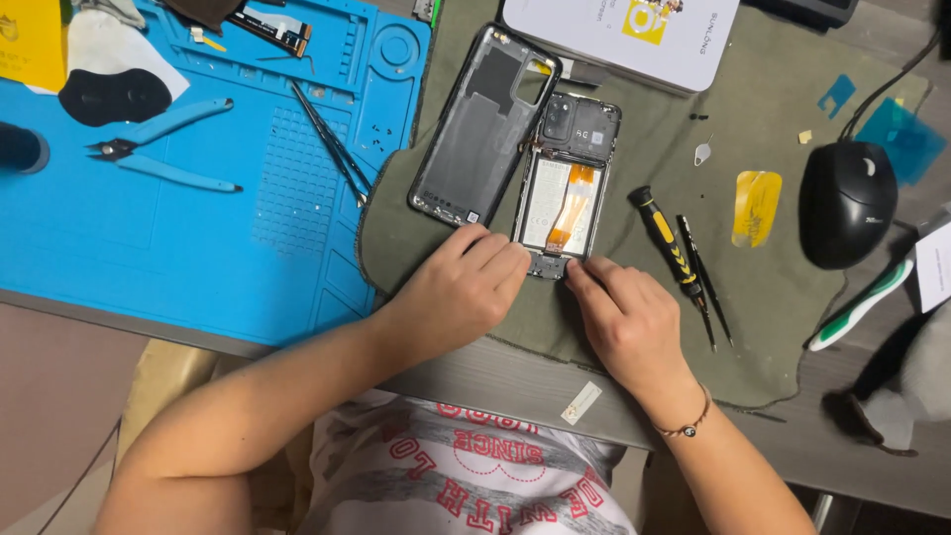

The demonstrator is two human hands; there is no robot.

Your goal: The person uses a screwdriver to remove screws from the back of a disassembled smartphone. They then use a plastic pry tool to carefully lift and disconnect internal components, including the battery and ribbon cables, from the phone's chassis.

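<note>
An opened smartphone [567, 183] lies on a grey-green cloth [773, 327], its battery and an orange flex cable showing. Its removed dark back cover [478, 129] rests just to its left. My left hand [458, 292] has its fingertips pressed on the phone's lower left corner. My right hand [626, 317] touches the lower right corner with a fingertip. Neither hand holds a tool. The phone's bottom edge is partly hidden under my fingers.
A black-and-yellow screwdriver [669, 243] and thin tweezers [705, 287] lie right of the phone. A yellow pick [757, 206] and a black mouse [845, 203] are further right. A blue work mat [198, 238] at left holds blue cutters [163, 149] and tweezers [332, 144]. A white box [614, 35] stands behind.
</note>
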